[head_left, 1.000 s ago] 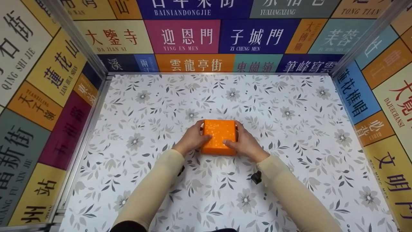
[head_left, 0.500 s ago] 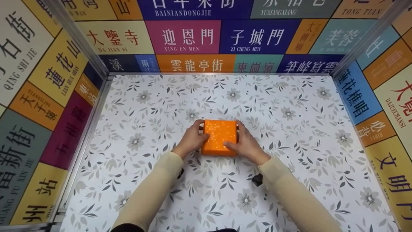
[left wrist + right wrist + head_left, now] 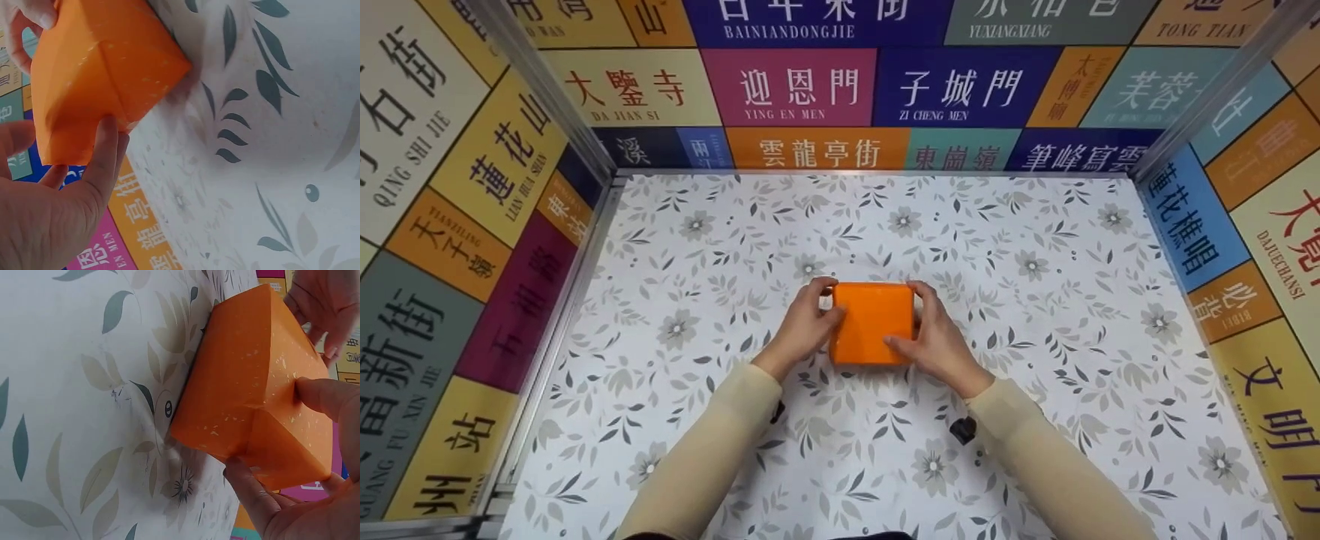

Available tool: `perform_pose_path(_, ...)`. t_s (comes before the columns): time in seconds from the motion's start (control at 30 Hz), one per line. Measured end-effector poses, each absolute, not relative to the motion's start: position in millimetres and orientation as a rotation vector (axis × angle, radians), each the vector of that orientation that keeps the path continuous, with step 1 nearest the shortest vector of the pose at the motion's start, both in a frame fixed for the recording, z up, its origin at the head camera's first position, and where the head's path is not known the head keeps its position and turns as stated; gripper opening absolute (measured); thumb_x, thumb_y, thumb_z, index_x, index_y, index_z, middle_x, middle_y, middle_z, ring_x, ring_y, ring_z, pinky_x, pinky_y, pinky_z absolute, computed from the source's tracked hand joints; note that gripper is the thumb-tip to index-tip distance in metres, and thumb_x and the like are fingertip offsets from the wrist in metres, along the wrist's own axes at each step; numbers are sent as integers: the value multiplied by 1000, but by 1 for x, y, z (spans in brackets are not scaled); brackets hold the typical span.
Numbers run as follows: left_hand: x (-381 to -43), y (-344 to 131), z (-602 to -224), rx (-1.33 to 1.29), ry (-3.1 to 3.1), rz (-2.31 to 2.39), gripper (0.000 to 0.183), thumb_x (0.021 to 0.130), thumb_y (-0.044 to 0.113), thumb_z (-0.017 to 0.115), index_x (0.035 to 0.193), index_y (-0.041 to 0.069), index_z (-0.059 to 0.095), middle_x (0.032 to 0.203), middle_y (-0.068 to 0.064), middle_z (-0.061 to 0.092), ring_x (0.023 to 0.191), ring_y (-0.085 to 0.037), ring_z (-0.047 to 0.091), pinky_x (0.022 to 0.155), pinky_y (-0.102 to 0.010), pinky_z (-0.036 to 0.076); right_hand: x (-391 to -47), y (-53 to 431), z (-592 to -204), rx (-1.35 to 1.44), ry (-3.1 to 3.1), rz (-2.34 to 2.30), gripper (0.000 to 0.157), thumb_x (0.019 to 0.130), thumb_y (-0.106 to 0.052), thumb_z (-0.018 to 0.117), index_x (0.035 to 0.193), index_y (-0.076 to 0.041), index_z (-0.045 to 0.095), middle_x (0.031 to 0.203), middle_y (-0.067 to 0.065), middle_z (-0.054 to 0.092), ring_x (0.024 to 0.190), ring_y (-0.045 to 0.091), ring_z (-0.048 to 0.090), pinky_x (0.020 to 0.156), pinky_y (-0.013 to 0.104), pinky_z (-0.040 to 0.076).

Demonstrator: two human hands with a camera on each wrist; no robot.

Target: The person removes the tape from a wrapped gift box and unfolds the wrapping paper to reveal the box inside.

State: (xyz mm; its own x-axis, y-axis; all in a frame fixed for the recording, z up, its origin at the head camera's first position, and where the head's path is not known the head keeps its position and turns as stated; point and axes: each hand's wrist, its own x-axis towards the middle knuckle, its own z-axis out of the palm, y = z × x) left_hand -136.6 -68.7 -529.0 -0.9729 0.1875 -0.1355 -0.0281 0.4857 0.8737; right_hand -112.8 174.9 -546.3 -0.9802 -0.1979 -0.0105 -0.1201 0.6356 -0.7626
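Note:
An orange box [image 3: 874, 319] with glossy, creased sides stands out against the middle of the table, held between both hands. My left hand [image 3: 802, 322] grips its left side, thumb on the face toward the head camera and fingers at the far edge and side. On the right side my right hand [image 3: 941, 341] holds it the same way. Folded flaps show at the end of the box [image 3: 84, 79] in the left wrist view, two fingers pressing there. In the right wrist view, the box [image 3: 242, 382] is tilted, with its lower edge close to the tabletop. Its underside is hidden.
The table [image 3: 735, 225] has a white covering printed with grey flowers and leaves. Panels of coloured signs with Chinese lettering [image 3: 795, 86] wall it in at the back, left and right. Metal rails [image 3: 877, 172] run along the foot of the walls.
The box has tipped, so its large face turns more toward the head camera and the bright speckles on it are gone. Both hands keep their grip and have shifted slightly with it.

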Motion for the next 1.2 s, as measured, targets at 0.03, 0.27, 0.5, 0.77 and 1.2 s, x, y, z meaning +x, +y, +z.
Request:
perform_pose_path(0.03, -136, -69, -527, 136, 2519, 1500, 43, 98, 17, 59, 138, 10, 48, 131, -19, 51, 89, -23, 66, 79, -33, 55, -112, 175, -546, -280, 2770, -1277, 91, 80, -32, 82, 150, -24, 24, 131, 18, 51, 102, 35, 64, 89, 45, 48)
perform_pose_path(0.27, -132, -68, -518, 152, 2522, 1543, 30, 101, 26, 56, 126, 13, 47, 111, -11, 62, 80, -16, 67, 69, -31, 55, -106, 173, -541, -344, 2798, -1351, 72, 86, -24, 78, 138, -18, 28, 140, 20, 47, 103, 30, 67, 87, 43, 54)
perform_pose_path(0.5, -132, -66, -515, 192, 2592, 1555, 19, 101, 23, 59, 109, 12, 46, 114, -7, 56, 98, -20, 65, 81, -32, 55, -104, 171, -540, -343, 2851, -1340, 53, 87, -20, 74, 121, -16, 33, 161, 12, 25, 107, 31, 62, 92, 42, 50)
perform_pose_path(0.77, -130, -66, -519, 180, 2586, 1556, 30, 97, 21, 65, 118, 13, 46, 122, -5, 53, 106, -21, 63, 82, -29, 55, -102, 172, -541, -387, 2800, -1413, 46, 91, -24, 71, 115, -13, 34, 160, 14, 26, 114, 33, 59, 96, 43, 50)
perform_pose_path(1.2, -126, -76, -517, 116, 2525, 1249, 60, 94, 41, 63, 147, 19, 45, 142, -8, 53, 117, -25, 57, 96, -40, 49, -105, 188, -538, -214, 2640, -1382, 67, 99, -56, 49, 152, -18, 30, 145, 13, 49, 109, 29, 63, 100, 47, 47)
